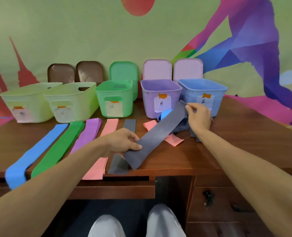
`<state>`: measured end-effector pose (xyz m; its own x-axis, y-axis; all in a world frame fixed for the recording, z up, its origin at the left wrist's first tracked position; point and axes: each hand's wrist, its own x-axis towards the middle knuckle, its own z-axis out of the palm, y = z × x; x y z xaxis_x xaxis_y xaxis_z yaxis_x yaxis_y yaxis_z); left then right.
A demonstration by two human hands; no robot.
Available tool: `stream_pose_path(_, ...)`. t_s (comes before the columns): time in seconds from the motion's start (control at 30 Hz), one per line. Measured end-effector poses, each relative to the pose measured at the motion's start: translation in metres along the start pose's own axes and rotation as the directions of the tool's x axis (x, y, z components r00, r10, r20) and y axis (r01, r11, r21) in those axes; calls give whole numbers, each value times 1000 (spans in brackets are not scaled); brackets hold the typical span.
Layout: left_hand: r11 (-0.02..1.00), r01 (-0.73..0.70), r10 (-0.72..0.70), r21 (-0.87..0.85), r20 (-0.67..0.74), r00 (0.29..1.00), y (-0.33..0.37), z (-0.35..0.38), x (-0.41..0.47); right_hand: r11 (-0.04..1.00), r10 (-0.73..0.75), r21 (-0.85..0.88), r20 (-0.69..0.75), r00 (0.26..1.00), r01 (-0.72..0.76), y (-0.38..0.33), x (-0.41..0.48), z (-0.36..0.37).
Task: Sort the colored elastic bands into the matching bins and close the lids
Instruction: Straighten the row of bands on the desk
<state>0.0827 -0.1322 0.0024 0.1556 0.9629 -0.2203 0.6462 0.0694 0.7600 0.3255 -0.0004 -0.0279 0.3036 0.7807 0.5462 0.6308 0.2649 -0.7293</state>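
I am holding a grey band (pixel 156 130) stretched slantwise over the desk (pixel 244 134) — my left hand (pixel 123 142) pinching its near end, my right hand (pixel 199 117) pinching the far end by the blue bin (pixel 203 93). It is hanging above the sorted grey stack (pixel 120 161). If I am lowering it crooked, it may drag the pink strip (pixel 173 140) or scatter the stack.
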Motion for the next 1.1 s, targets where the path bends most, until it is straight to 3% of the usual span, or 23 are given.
stream_pose_path(0.27, 962, 102, -95, -252, 41, 995, -27, -9, -32, 923, -235, -268, 170, 957, 275, -53, -9, 33)
stream_pose_path(0.43, 847, 115, -142, -520, -13, 990, -46, -25, -30, 809, -382, -343, 308, 871, 476, -89, -7, 74)
stream_pose_path(0.57, 842, 153, -192, -517, -22, 981, -56, -30, -29, 821, -363, -279, 419, 833, 498, -106, -11, 117)
stream_pose_path(0.83, 799, 223, -242, -558, 40, 969, -56, -29, -23, 805, -248, -348, 539, 805, 481, -99, -2, 164)
stream_pose_path(1.1, 896, 222, -251, -386, -26, 968, -58, -26, -19, 830, -192, -325, 597, 779, 454, -90, -4, 180)
